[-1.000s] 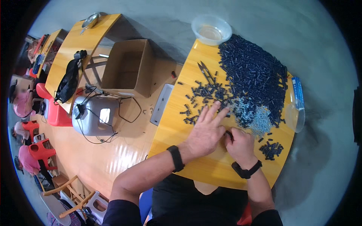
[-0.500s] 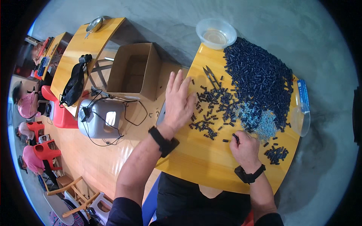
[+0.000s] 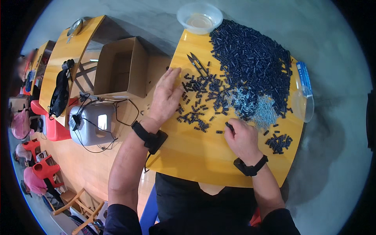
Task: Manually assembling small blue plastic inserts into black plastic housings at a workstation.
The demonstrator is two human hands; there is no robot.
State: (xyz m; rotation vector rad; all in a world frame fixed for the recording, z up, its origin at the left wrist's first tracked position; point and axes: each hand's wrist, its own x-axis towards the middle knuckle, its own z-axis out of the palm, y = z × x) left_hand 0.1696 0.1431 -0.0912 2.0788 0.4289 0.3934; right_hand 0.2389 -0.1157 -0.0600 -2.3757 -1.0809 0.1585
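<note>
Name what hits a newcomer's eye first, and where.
A mound of small black tubes covers the far right of the yellow table. A bluish pile of small pieces lies at its near edge. Closer in, the right hand grips a black piece; the left hand is by the table's left edge.

There were two hands, one left hand [image 3: 166, 96] and one right hand [image 3: 242, 140], and each arm wore one black wristband [image 3: 250, 167]. One black piece [image 3: 230, 126] poked out of the right hand's fingers. The worktop [image 3: 188, 154] had one pair of snips [image 3: 199, 64], one clear bowl [image 3: 192, 12], one clear lid [image 3: 305, 109] and one blue box [image 3: 304, 77]. The other little black pieces [image 3: 250, 55] made one huge heap, one loose scatter and one small bunch, too many to count. The tiny silvery bits [image 3: 264, 111] were too many too. Farther off were one metal bowl [image 3: 75, 28], one cardboard box [image 3: 139, 74], one grey stool [image 3: 87, 127], two small red stools [image 3: 46, 168] and at least three people [image 3: 20, 126].
</note>
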